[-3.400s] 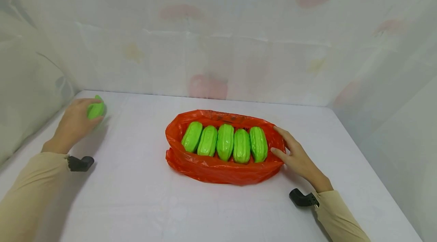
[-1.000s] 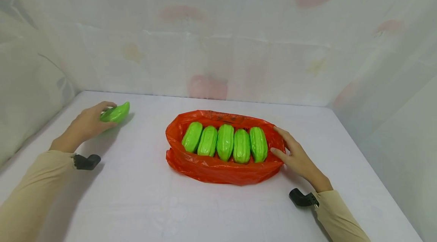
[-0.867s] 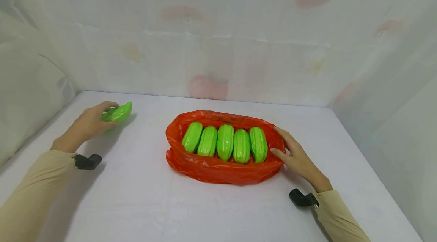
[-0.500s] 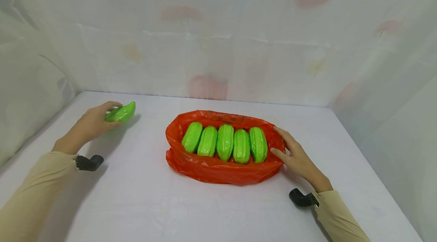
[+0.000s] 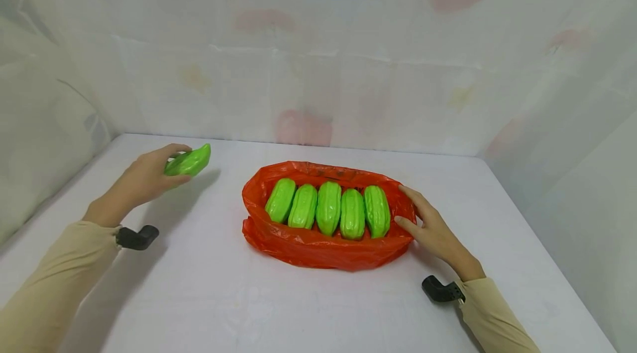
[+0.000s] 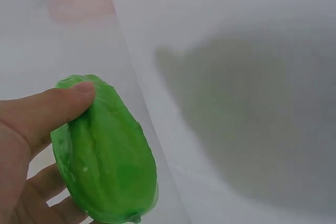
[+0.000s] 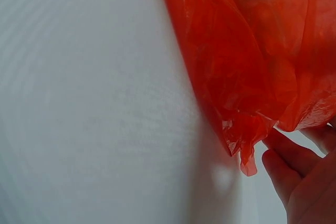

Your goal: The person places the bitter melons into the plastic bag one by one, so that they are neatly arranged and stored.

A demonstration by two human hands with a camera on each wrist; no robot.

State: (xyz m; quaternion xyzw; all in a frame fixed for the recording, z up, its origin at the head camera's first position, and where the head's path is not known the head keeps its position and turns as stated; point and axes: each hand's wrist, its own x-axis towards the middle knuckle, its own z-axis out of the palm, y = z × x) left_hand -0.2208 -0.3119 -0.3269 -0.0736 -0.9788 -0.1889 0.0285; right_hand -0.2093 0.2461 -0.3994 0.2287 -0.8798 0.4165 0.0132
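Note:
In the head view, my left hand (image 5: pixel 146 176) is over the left side of the table, gripping a glossy bright green ridged fruit (image 5: pixel 191 161). The left wrist view shows my thumb across the top of this green fruit (image 6: pixel 113 161) and my fingers curled beneath it; its shadow falls on the cloth. A red plastic bag (image 5: pixel 318 256) lies mid-table with its mouth spread wide. Several similar green fruits (image 5: pixel 328 206) stand side by side in it. At the bag's right end, my right hand (image 5: pixel 433 228) holds the rim, with thumb and forefinger apart along the edge.
A white cloth covers the table (image 5: pixel 199 297). Pale patterned sheeting (image 5: pixel 348 87) rises behind it, and more hangs on both sides. A black wrist camera (image 5: pixel 136 237) sticks out from the left cuff, another black camera (image 5: pixel 440 289) from the right.
My left hand has carried the green fruit rightward from the far left, and its shadow now lies further off. My right hand, the bag and the fruits in it have stayed put.

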